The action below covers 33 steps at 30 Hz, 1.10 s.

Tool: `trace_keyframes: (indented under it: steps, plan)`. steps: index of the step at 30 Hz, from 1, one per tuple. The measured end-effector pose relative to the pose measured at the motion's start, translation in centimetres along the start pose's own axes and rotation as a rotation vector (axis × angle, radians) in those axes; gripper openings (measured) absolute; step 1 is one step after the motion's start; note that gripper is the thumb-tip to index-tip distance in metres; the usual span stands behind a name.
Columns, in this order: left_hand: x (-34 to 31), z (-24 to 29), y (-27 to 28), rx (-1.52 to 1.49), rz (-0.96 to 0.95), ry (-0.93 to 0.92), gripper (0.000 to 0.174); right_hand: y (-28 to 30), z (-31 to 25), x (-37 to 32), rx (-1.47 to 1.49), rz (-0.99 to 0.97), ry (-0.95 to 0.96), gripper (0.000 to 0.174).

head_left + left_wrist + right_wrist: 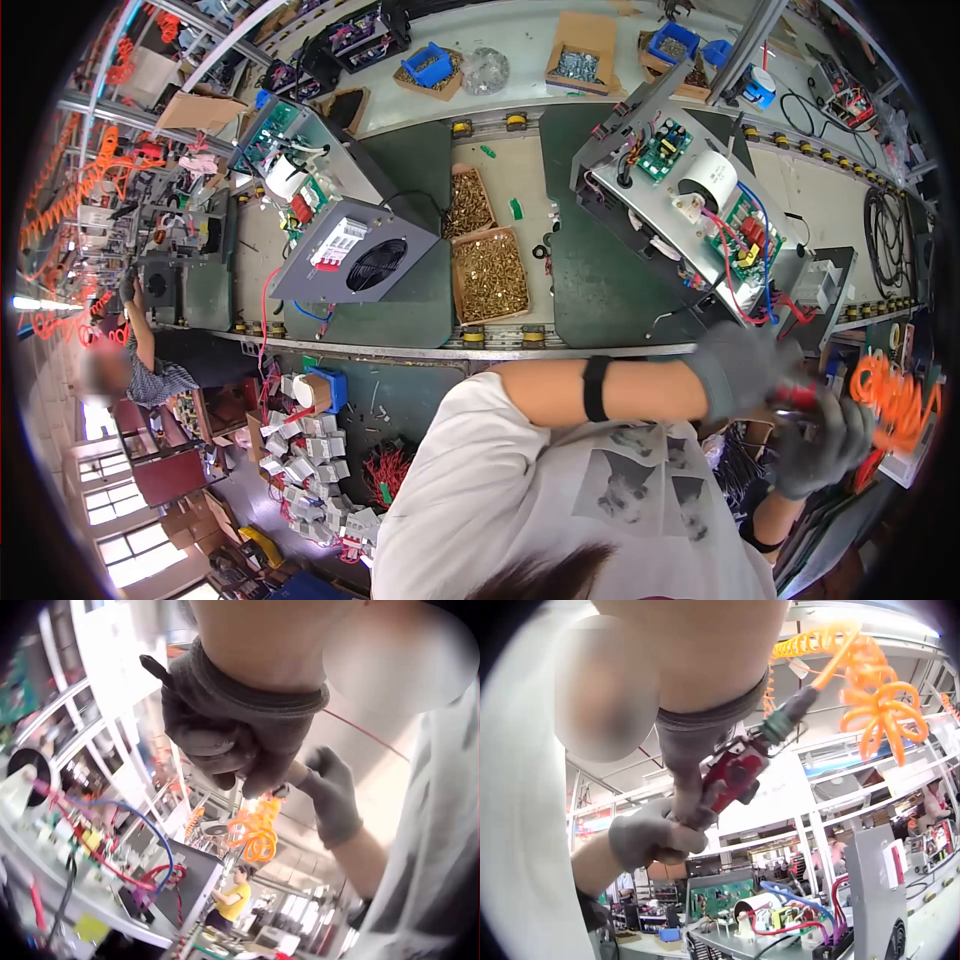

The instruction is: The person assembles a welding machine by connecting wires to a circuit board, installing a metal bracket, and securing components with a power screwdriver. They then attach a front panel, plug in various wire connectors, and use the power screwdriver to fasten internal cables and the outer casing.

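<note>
In the head view both gloved hands meet at the right, past the bench's front edge. My right hand point(825, 440) grips a red air tool point(731, 776), its kind partly hidden by the fingers. An orange coiled hose point(885, 712) runs to the tool's end in the right wrist view. At the tool's other end, the curled fingers of my left hand point(651, 834) hold its dark front part. Beyond the hands on the bench stands an open metal chassis point(640, 215) with circuit boards, a white cylinder point(707, 180) and red and blue wires.
A second chassis point(345, 265) with a fan stands left on the bench. Between the two are boxes of brass screws point(490, 275). Blue bins point(428, 65) line the back shelf. White parts point(310, 450) are heaped below left. Another person point(150, 370) works far left.
</note>
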<state>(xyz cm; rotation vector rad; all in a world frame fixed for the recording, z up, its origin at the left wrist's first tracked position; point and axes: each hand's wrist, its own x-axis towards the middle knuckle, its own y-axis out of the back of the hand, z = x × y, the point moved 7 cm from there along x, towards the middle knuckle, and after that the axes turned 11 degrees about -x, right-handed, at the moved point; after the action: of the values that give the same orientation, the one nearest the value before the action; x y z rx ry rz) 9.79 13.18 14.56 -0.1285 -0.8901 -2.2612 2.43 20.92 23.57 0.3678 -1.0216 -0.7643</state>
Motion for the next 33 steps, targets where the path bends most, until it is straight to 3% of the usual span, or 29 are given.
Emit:
trace_keyframes:
  steps: [1, 2, 3, 4, 5, 6, 7, 8, 10, 11, 12, 14, 16, 17, 18, 19, 20, 21, 22, 24, 27, 29, 32, 33]
  plan:
    - [-0.8, -0.8, 0.6, -0.011, -0.005, 0.001, 0.037, 0.0, 1.4, -4.3, -0.018, 0.368, -0.132, 0.047]
    - [-1.9, -3.2, 1.0, -0.258, 0.055, 0.211, 0.039, -0.1, 0.4, -4.8, -0.024, 0.36, -0.131, 0.047]
    - [-2.9, -5.3, 1.2, -0.501, 0.114, 0.415, 0.042, -2.7, 1.7, -5.0, 0.347, 0.053, -0.444, 0.058]
    - [-3.3, -5.3, 1.6, -0.507, 0.111, 0.411, 0.042, -6.0, 1.5, -6.3, 0.716, -0.268, -0.746, 0.069]
    - [-3.7, -5.2, 2.1, -0.598, 0.11, 0.379, 0.042, -7.5, -0.8, -5.1, 1.129, -0.235, -0.719, 0.085]
    - [-4.1, -5.2, 2.7, -0.685, 0.114, 0.348, 0.043, -9.8, -2.1, -7.4, 1.269, -0.322, -0.617, 0.096]
    - [-4.2, -4.8, 2.9, -0.724, -0.018, 0.332, 0.048, -10.1, -4.1, -5.0, 1.544, -0.3, -0.794, 0.094]
    - [-4.6, -5.3, 2.6, -0.73, -0.017, 0.334, 0.048, -10.3, -6.4, -2.7, 1.815, -0.272, -0.977, 0.093]
    - [-4.8, -5.0, 1.7, -0.921, -0.13, 0.051, 0.057, -10.8, -7.5, -2.5, 1.974, -0.136, -0.605, 0.084]
    - [-5.2, -5.8, 1.8, -0.861, -0.166, 0.009, 0.06, -10.7, -9.0, -2.1, 2.242, -0.299, -0.583, 0.046]
    - [-6.0, -6.9, 2.8, -0.861, -0.16, 0.011, 0.06, -9.0, -10.9, 3.7, 2.299, -0.161, -0.024, 0.044]
    - [-8.2, -9.6, 6.1, -0.953, -0.125, 0.039, 0.046, -8.9, -12.1, 4.4, 2.406, -0.18, -0.144, 0.039]
    - [-11.7, -16.3, 8.1, -0.92, 0.247, 0.208, 0.032, -9.3, -11.8, 5.7, 2.522, -0.046, -0.316, 0.034]
    - [-16.6, -23.9, 5.5, -1.207, 0.513, 0.58, 0.025, -9.4, -10.8, 5.9, 2.501, 0.046, -0.318, 0.03]
    - [-20.6, -28.8, 7.4, -0.654, 0.692, 0.812, 0.026, -9.0, -9.9, 6.6, 2.403, 0.036, -0.369, 0.031]
    - [-23.6, -29.4, 9.8, -0.225, 0.764, 1.015, 0.025, -9.1, -9.2, 6.8, 2.402, 0.074, -0.396, 0.03]
    - [-27.5, -32.1, 9.1, -0.1, 0.736, 1.251, 0.027, -9.3, -8.3, 6.9, 2.397, 0.114, -0.425, 0.029]
    - [-32.6, -37.1, 6.2, 0.027, 0.586, 1.379, 0.033, -9.5, -7.6, 7.1, 2.343, 0.082, -0.475, 0.033]
    - [-35.8, -38.9, 4.6, 0.236, 0.526, 1.536, 0.044, -9.7, -6.8, 7.1, 2.316, 0.093, -0.479, 0.033]
    - [-36.8, -37.7, 3.9, 0.066, 0.264, 1.716, 0.05, -10.1, -6.0, 7.1, 2.392, 0.051, -0.471, 0.031]
    - [-37.5, -38.6, 3.9, 0.044, 0.293, 1.604, 0.037, -10.6, -5.6, 6.6, 2.383, 0.081, -0.553, 0.03]
    - [-40.0, -41.1, 1.7, -0.163, 0.245, 1.805, 0.025, -10.9, -5.5, 6.4, 2.386, 0.078, -0.558, 0.032]
    - [-37.8, -39.0, 3.2, -0.005, 0.052, 1.688, 0.019, -10.7, -5.6, 6.5, 2.331, 0.074, -0.554, 0.03]
    - [-38.1, -39.1, 3.1, 0.005, 0.061, 1.728, 0.023, -10.8, -5.3, 6.2, 2.322, 0.084, -0.562, 0.03]
